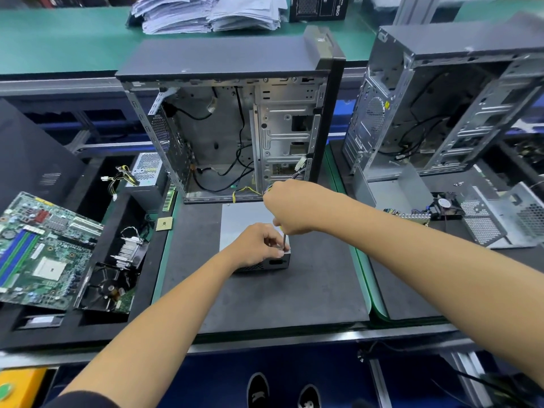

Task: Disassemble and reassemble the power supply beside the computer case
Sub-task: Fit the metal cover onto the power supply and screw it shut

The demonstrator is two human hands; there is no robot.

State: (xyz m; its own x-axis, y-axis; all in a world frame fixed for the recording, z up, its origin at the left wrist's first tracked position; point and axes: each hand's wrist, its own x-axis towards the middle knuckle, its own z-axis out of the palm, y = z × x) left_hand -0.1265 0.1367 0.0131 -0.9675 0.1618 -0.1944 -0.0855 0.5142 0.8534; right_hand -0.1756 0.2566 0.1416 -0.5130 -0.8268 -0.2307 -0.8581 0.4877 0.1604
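Left hand (259, 245) pinches screwdriver (284, 242) tip on power supply (244, 222); right hand (290, 209) at 1 o'clock grips its handle.

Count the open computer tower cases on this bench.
2. One grey metal case with a black front panel stands behind the power supply being worked on; a second grey metal case stands to its right. Others may sit out of frame.

motherboard (44, 251) left, paper stacks (206, 13) behind, second case (441, 98) right

Bright, even overhead light; soft shadows; wide-angle bending at edges; top-right corner blurred.
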